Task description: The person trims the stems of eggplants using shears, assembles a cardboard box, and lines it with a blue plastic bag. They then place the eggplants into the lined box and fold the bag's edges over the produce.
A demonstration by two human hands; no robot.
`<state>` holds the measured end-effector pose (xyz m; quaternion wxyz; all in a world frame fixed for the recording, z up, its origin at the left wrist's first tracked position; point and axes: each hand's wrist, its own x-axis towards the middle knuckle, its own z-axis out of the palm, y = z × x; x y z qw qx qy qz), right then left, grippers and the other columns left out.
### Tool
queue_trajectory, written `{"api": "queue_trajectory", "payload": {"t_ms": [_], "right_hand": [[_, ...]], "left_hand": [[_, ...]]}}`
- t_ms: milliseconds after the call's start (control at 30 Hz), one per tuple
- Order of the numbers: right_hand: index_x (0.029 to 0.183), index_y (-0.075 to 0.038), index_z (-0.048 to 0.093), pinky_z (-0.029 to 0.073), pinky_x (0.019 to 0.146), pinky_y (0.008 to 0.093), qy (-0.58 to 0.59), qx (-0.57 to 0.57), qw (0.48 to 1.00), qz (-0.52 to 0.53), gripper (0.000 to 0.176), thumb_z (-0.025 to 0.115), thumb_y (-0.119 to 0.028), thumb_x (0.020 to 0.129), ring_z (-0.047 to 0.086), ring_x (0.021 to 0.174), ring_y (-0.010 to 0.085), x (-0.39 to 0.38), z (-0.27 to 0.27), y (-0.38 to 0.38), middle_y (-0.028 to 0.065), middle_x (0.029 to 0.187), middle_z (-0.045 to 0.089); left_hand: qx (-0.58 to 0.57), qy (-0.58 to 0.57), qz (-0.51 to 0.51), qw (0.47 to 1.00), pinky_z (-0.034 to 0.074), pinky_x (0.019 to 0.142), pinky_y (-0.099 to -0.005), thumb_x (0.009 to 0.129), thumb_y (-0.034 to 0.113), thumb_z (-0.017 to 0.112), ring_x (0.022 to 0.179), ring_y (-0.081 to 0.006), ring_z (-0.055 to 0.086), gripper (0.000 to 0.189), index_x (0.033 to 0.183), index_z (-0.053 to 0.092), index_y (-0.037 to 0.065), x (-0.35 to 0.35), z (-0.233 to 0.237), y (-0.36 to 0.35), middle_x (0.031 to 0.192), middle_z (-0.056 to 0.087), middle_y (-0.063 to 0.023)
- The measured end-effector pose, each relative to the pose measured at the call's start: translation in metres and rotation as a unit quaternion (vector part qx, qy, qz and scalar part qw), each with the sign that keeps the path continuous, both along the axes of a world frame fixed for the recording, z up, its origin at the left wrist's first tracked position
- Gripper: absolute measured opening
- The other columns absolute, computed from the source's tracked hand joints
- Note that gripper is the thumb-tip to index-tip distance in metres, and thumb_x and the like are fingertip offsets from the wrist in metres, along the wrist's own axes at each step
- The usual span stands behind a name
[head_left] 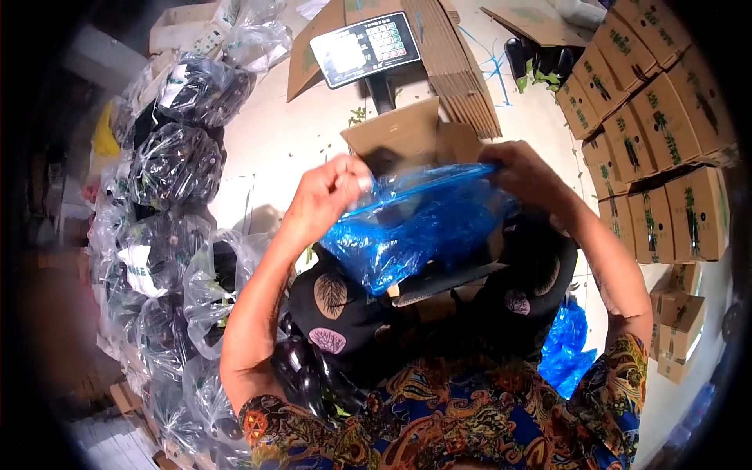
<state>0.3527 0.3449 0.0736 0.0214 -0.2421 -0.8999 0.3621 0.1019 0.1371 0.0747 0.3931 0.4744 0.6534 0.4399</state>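
A translucent blue plastic bag is stretched between my two hands above an open cardboard box. My left hand pinches the left end of its rim, fingers closed. At the other end, my right hand grips the rim with its fingers curled round it. The bag's mouth is pulled into a long line, and its lower part hangs over the box, hiding much of the inside. Box flaps show behind the bag and below it, between my knees.
A digital scale stands ahead, beside flattened cardboard. Clear bags of eggplants line the left. Stacked boxes rise at the right. Loose eggplants lie by my left leg, more blue plastic at my right.
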Motion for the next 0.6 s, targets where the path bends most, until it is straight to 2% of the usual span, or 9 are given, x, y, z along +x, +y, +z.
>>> {"api": "queue_trajectory", "payload": {"t_ms": [67, 100, 200, 233, 267, 333, 433, 500, 600], "right_hand": [[0.094, 0.006, 0.061, 0.049, 0.071, 0.0329, 0.032, -0.049, 0.997, -0.058, 0.015, 0.054, 0.000, 0.081, 0.062, 0.080, 0.0200, 0.002, -0.013, 0.026, 0.0126, 0.086, 0.067], [0.090, 0.001, 0.062, 0.047, 0.067, 0.0296, 0.046, -0.011, 0.997, -0.056, 0.014, 0.051, -0.005, 0.084, 0.059, 0.076, 0.0149, 0.001, -0.018, 0.033, 0.0081, 0.082, 0.065], [0.088, -0.006, 0.062, 0.042, 0.062, 0.0243, 0.129, -0.241, 0.948, -0.162, 0.012, 0.051, -0.011, 0.087, 0.053, 0.069, 0.0093, -0.010, -0.038, 0.049, 0.0012, 0.077, 0.060], [0.085, -0.012, 0.061, 0.037, 0.062, 0.0201, 0.146, -0.273, 0.934, -0.179, 0.010, 0.051, -0.015, 0.089, 0.048, 0.067, 0.0059, -0.015, -0.037, 0.046, -0.0032, 0.074, 0.055], [0.085, -0.011, 0.060, 0.038, 0.063, 0.0203, 0.143, -0.296, 0.925, -0.187, 0.010, 0.052, -0.015, 0.089, 0.049, 0.068, 0.0064, -0.020, -0.034, 0.044, -0.0028, 0.074, 0.056], [0.085, -0.010, 0.060, 0.039, 0.066, 0.0207, 0.137, -0.342, 0.907, -0.204, 0.011, 0.053, -0.016, 0.089, 0.050, 0.070, 0.0072, -0.028, -0.032, 0.046, -0.0020, 0.075, 0.057], [0.087, -0.009, 0.060, 0.042, 0.067, 0.0220, 0.159, -0.354, 0.907, -0.163, 0.011, 0.053, -0.017, 0.088, 0.052, 0.072, 0.0084, -0.044, -0.045, 0.066, -0.0011, 0.077, 0.058], [0.090, -0.008, 0.060, 0.044, 0.068, 0.0230, 0.192, -0.425, 0.866, -0.181, 0.012, 0.053, -0.017, 0.088, 0.054, 0.073, 0.0091, -0.051, -0.049, 0.075, -0.0005, 0.078, 0.059], [0.093, -0.007, 0.060, 0.047, 0.067, 0.0255, 0.211, -0.454, 0.834, -0.233, 0.013, 0.053, -0.017, 0.089, 0.056, 0.071, 0.0121, -0.066, -0.060, 0.083, 0.0019, 0.079, 0.061]], "left_hand": [[-0.048, 0.098, -0.064, 0.992, 0.044, 0.063, -0.0242, 0.085, 0.016, 0.068, 0.069, -0.0077, 0.053, 0.017, 0.095, 0.062, 0.003, -0.002, 0.010, -0.005, 0.074, 0.056, 0.0006], [-0.008, 0.191, -0.069, 0.979, 0.046, 0.063, -0.0275, 0.080, 0.010, 0.070, 0.069, -0.0105, 0.056, 0.017, 0.093, 0.064, 0.002, -0.006, 0.003, -0.005, 0.072, 0.058, -0.0035], [0.025, 0.326, -0.047, 0.944, 0.047, 0.063, -0.0296, 0.078, 0.003, 0.065, 0.067, -0.0128, 0.056, 0.014, 0.091, 0.063, 0.000, -0.045, -0.032, -0.004, 0.071, 0.060, -0.0060], [0.011, 0.283, 0.009, 0.959, 0.045, 0.061, -0.0273, 0.077, -0.004, 0.059, 0.064, -0.0117, 0.054, 0.016, 0.091, 0.063, 0.000, -0.054, -0.041, -0.004, 0.070, 0.058, -0.0046], [0.020, 0.220, 0.034, 0.975, 0.042, 0.058, -0.0244, 0.078, -0.006, 0.052, 0.061, -0.0089, 0.049, 0.018, 0.091, 0.063, 0.000, -0.060, -0.042, -0.002, 0.069, 0.056, -0.0019], [0.015, 0.129, 0.086, 0.988, 0.038, 0.056, -0.0212, 0.079, -0.005, 0.050, 0.061, -0.0058, 0.046, 0.018, 0.091, 0.063, 0.000, -0.067, -0.042, 0.006, 0.070, 0.055, 0.0013], [0.018, 0.100, 0.081, 0.992, 0.036, 0.057, -0.0195, 0.083, 0.004, 0.051, 0.063, -0.0044, 0.044, 0.015, 0.092, 0.062, 0.001, -0.081, -0.036, 0.019, 0.073, 0.056, 0.0027], [0.029, 0.093, 0.105, 0.990, 0.036, 0.057, -0.0192, 0.087, 0.009, 0.051, 0.063, -0.0045, 0.044, 0.015, 0.092, 0.062, 0.001, -0.093, -0.044, 0.031, 0.072, 0.055, 0.0029], [0.074, 0.081, 0.176, 0.978, 0.038, 0.054, -0.0203, 0.083, 0.002, 0.050, 0.059, -0.0056, 0.047, 0.016, 0.091, 0.063, 0.001, -0.106, -0.065, 0.050, 0.070, 0.056, 0.0007]]}}
